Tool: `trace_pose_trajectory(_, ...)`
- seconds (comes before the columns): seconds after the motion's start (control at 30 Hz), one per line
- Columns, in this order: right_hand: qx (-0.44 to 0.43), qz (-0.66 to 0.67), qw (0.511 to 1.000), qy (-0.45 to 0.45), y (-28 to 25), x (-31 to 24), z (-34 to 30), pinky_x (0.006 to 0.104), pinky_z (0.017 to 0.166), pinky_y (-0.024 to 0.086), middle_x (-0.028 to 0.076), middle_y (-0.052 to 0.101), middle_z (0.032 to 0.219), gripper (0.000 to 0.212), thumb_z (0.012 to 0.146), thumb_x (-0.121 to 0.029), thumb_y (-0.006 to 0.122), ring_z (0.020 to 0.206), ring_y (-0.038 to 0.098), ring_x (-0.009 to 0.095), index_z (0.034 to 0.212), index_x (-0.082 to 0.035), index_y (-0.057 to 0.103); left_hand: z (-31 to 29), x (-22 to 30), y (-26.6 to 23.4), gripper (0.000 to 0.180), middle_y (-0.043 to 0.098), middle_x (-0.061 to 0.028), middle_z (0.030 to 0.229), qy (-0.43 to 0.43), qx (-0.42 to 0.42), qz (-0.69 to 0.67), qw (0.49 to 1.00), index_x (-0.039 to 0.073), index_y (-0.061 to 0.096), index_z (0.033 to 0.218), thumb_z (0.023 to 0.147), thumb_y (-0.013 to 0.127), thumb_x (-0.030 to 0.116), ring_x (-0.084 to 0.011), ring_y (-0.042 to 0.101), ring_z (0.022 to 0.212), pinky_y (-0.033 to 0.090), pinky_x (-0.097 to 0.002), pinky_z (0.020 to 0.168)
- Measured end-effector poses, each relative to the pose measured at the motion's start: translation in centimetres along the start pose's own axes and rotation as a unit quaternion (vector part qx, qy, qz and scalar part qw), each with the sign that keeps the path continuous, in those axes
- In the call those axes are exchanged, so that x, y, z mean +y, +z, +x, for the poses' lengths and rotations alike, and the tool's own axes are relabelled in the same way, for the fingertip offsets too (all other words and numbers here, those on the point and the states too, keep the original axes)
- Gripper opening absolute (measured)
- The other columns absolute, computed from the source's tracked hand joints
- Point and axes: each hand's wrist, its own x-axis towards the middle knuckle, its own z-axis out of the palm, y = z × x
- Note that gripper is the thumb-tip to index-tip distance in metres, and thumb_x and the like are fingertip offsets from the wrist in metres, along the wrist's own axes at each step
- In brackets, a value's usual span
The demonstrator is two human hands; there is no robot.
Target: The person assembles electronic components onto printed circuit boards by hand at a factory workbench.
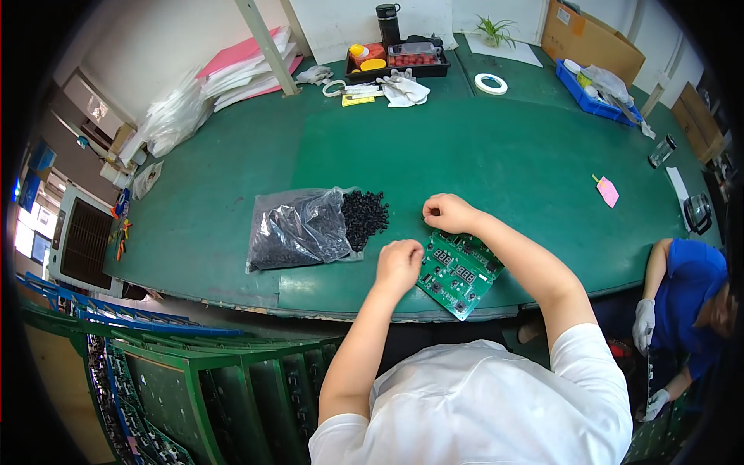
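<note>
A green circuit board [453, 288] with two digit displays and small black parts lies near the table's front edge. My left hand [398, 267] is closed at the board's left edge; whatever its fingertips hold is hidden. Just beyond the board's far corner, my right hand [452, 214] is curled in a pinch, with something dark and too small to name at the fingertips. To the left, small black plastic pieces [366, 220] spill from the mouth of a clear plastic bag [298, 232] full of them.
The green table [387, 147] carries a black tray [418, 70], white gloves [404, 89], a tape roll [490, 84] and a blue bin [597, 101] along its back. A pink tag [607, 192] lies right. A gloved co-worker [682, 287] sits at the right; green racks [232, 387] stand below left.
</note>
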Motion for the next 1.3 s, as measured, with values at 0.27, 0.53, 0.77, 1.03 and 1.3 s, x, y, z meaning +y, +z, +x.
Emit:
trace_pose_trajectory(0.27,-0.013,-0.05,0.997,-0.063,0.4,0.2,-3.0,0.0418,0.084,0.044,0.007,0.064,0.083,0.011,0.075,-0.02,0.065,0.089,0.059,0.028,0.079,-0.01,0.065,0.3,1.6,1.6,0.007,0.059,-0.0067,0.075,0.073,-0.042,0.218,0.972,0.007,0.064,0.074,0.075,0.066,0.014,-0.0256,0.057,0.082,0.038,-0.0412,0.079)
trace_pose_trajectory(0.53,-0.013,-0.003,0.999,-0.048,0.7,0.2,-3.3,0.0418,0.085,0.044,0.008,0.064,0.085,0.01,0.077,-0.019,0.064,0.092,0.058,0.028,0.08,-0.01,0.065,-0.4,1.1,1.6,0.007,0.059,-0.0086,0.078,0.075,-0.043,0.176,0.981,0.007,0.066,0.076,0.077,0.062,0.013,-0.0266,0.057,0.082,0.038,-0.0415,0.08)
trace_pose_trajectory(0.77,-0.009,-0.049,0.996,-0.068,1.1,-0.3,-3.4,0.0407,0.087,0.043,0.008,0.064,0.088,0.01,0.076,-0.017,0.066,0.094,0.059,0.028,0.081,-0.008,0.066,-0.6,0.9,2.9,0.006,0.059,-0.0082,0.077,0.047,0.021,0.203,0.978,0.009,0.066,0.076,0.078,0.062,0.013,-0.0274,0.058,0.082,0.039,-0.0417,0.08)
trace_pose_trajectory(1.03,0.028,-0.02,0.999,-0.02,0.5,0.4,-3.6,0.043,0.089,0.042,0.008,0.065,0.089,0.013,0.077,-0.021,0.063,0.096,0.058,0.027,0.084,-0.01,0.068,-0.5,1.1,2.7,0.006,0.061,-0.0059,0.079,0.019,0.016,0.145,0.989,0.009,0.069,0.077,0.078,0.065,0.014,-0.0269,0.056,0.085,0.038,-0.0417,0.083)
trace_pose_trajectory(1.3,0.009,-0.028,0.999,-0.033,0.8,0.0,-3.6,0.0428,0.09,0.041,0.008,0.065,0.089,0.013,0.078,-0.022,0.064,0.097,0.057,0.027,0.082,-0.011,0.069,-1.0,0.3,1.9,0.003,0.059,-0.0049,0.082,0.04,-0.014,0.093,0.995,0.009,0.067,0.077,0.076,0.068,0.011,-0.0267,0.056,0.086,0.036,-0.0408,0.087)
